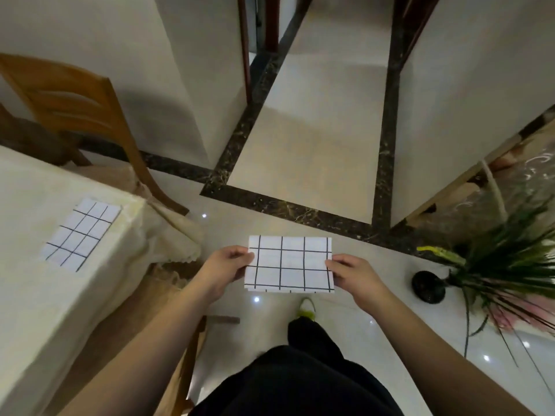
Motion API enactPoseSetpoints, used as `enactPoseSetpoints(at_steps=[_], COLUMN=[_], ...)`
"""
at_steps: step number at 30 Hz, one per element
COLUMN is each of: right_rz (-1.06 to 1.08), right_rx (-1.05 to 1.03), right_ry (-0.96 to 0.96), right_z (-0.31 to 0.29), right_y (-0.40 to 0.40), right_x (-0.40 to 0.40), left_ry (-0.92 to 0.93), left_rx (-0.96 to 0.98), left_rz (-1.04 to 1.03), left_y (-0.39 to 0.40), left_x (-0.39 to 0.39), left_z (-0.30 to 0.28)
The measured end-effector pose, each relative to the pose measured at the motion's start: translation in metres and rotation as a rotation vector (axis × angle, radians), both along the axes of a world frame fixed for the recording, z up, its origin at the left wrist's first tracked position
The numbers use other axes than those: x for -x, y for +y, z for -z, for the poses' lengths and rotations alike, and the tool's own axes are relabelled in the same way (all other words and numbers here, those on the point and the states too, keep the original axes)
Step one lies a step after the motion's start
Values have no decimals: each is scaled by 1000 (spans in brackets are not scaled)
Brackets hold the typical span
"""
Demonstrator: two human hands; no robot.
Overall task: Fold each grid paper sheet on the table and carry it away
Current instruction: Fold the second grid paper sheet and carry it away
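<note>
Matt paper sheet (290, 263), glossy tiled floor (345, 319), wooden chair (75, 100)

A home: clothed dining table (45, 295), wooden chair (75, 109), tiled hallway floor (315, 130).

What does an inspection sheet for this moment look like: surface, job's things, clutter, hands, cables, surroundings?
Surface: table at left under a cream cloth.
Job's things: folded grid sheet held over the floor; second grid sheet flat on the table near its corner.
Clutter: nothing seen on the table.
Hands: left hand and right hand pinch the folded sheet's side edges.
Cables: nothing seen.
Surroundings: wooden chair behind the table; potted plant on the tiled floor at right; hallway ahead.
</note>
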State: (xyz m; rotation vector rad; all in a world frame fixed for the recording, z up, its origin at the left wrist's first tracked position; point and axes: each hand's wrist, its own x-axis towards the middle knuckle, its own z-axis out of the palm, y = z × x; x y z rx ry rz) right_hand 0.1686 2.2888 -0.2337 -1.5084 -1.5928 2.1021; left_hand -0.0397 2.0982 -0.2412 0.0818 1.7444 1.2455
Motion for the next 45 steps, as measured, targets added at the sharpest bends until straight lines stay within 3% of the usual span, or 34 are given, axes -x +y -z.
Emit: enactPoseSetpoints(at_steps=[11,19,31,45], right_rz=[-216,-387,-707,-1120], right_rx=[105,133,91,6], right_ry=[0,12,-14,-76], right_z=[15,13,31,31], right_y=[113,150,131,61], right_x=[94,169,333,498], left_ry=[-25,-26,-49,73], left_rx=[93,96,2,138], left_rz=[-169,-339,-649,-956], left_y=[72,79,41,-19], left_x=[49,77,153,228], left_z=[-7,-12,-7,-4])
